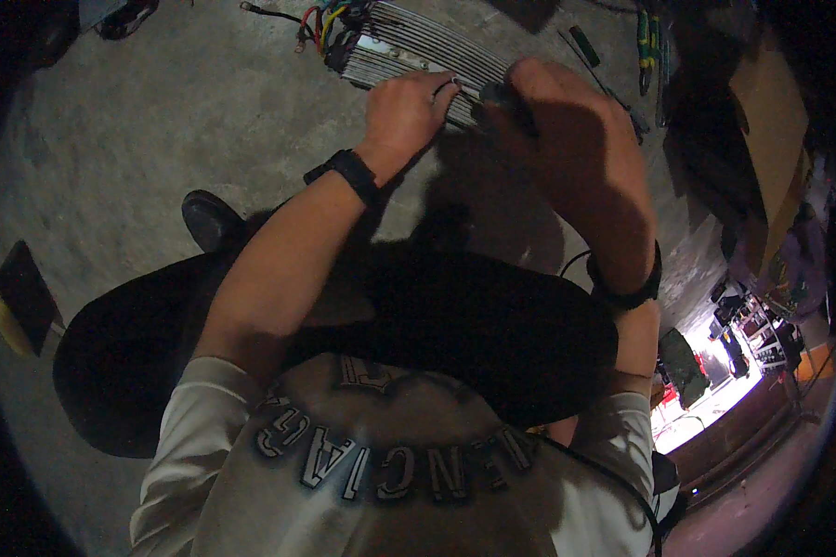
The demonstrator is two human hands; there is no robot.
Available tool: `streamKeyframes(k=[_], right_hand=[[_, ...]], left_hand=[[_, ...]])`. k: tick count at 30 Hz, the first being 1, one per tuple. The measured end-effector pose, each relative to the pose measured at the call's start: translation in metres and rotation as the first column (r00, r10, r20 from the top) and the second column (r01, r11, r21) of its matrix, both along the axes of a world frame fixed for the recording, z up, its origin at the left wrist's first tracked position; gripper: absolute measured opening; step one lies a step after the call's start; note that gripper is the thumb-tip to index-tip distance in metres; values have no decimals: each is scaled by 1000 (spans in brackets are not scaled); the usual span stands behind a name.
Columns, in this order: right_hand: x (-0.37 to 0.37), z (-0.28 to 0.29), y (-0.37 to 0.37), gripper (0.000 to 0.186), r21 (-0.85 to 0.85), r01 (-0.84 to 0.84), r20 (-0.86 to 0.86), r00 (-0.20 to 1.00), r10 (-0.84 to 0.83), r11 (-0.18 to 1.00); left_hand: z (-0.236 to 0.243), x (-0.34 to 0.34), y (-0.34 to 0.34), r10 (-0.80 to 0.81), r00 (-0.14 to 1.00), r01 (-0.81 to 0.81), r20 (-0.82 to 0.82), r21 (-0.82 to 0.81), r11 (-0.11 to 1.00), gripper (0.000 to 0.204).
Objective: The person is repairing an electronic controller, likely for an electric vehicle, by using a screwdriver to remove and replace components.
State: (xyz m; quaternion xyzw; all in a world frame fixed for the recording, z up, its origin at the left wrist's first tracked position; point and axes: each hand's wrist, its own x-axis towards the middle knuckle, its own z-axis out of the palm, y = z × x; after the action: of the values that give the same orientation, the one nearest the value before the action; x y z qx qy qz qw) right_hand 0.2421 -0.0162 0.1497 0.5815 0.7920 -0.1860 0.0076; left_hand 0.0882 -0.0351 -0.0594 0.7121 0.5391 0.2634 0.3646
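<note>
A silver finned metal case (409, 32), like an electronic controller, lies on the concrete floor at the top of the view. Coloured wires (320, 23) come out of its left end. My left hand (401, 113) rests at its near edge, thumb and forefinger pinched together; anything between them is too small to name. Over the case's right end, my right hand (576, 116) is curled round a dark, rounded object (506, 97). The fingers and shadow hide most of that object, so its kind does not show.
Tools with green and yellow handles (647, 51) lie at the upper right, near a small dark green piece (583, 45). Cardboard (771, 130) stands at the far right. A dark, yellow-edged object (26, 297) is at the left. My shoe (212, 220) is on the floor.
</note>
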Motion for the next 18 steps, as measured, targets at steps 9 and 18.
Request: streamKeyframes(k=[9,18], right_hand=[[12,-14,-1,32,-123,69,-379,919,-111,990],[10,-4,5,37,-109,236,-31,970,-240,966]], left_hand=[[-2,-1,1,1,1000,-1,0,-36,999,28],[0,-2,2,-18,999,16,-41,-39,999,28]])
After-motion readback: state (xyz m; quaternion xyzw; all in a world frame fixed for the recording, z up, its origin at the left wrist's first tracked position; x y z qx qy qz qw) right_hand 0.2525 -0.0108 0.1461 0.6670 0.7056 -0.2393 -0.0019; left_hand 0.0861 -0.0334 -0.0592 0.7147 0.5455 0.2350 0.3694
